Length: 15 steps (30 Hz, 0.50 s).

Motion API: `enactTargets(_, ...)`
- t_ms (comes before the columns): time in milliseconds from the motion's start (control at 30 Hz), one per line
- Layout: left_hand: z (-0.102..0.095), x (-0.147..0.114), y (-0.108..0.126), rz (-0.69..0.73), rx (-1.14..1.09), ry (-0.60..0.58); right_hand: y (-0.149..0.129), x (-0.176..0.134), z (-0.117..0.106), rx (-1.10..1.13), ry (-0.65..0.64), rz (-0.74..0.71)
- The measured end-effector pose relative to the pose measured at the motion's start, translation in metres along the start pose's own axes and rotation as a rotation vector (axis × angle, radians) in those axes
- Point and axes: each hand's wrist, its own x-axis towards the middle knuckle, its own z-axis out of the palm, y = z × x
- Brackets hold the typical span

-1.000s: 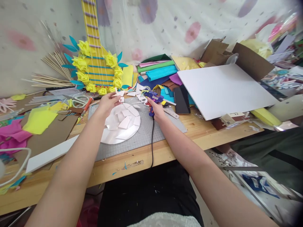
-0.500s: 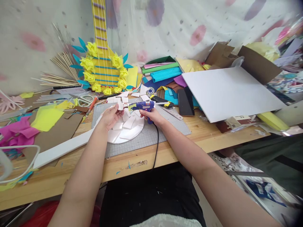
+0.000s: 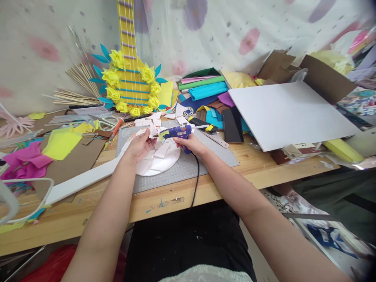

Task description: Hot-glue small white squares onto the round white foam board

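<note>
My right hand (image 3: pixel 190 144) is wrapped round the handle of a blue glue gun (image 3: pixel 179 132), its nozzle pointing left and a clear glue stick jutting from its back. Between the fingers of my left hand (image 3: pixel 142 145) is a small white foam piece (image 3: pixel 152 130), held up close to the nozzle. Below both hands lies a white guitar-shaped board (image 3: pixel 158 169), its round body partly covered with white foam pieces (image 3: pixel 162 150) and its long neck reaching to the lower left. More loose white pieces (image 3: pixel 157 116) lie behind it. A grey cutting mat (image 3: pixel 217 162) is underneath.
A yellow guitar model (image 3: pixel 133 84) with yellow flowers stands at the back. Scissors (image 3: pixel 108 123), an orange-handled knife (image 3: pixel 116 129), a phone (image 3: pixel 233 125) and a metal ruler (image 3: pixel 216 140) lie around the mat. A large white board (image 3: pixel 288 115) rests at the right.
The view has shifted slightly. My left hand has turned the white foam piece a little by the nozzle; the right hand keeps the glue gun in about the same place.
</note>
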Motion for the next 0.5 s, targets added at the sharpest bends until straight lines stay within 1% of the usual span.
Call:
enactTargets(133,0.0023,-0.0012,0.0004,-0.008,-0.065,-0.008,-0.0007,-0.0001,0.0006,-0.011,-0.007,0.016)
enactTargets(267,0.0055,-0.0058,0.0021,-0.058,-0.136,-0.039,0.0017,0.0018,-0.0013,-0.010,0.054,0.034)
enactTargets(367,0.0062,-0.0081,0.0031,-0.107,-0.143,-0.076,0.0051,0.0044,-0.0043,-0.015,0.099,0.036)
enactTargets(500,0.0059,-0.0083,0.0023,-0.127,-0.138,-0.115,0.0081,0.0072,-0.0068,-0.023,0.143,0.026)
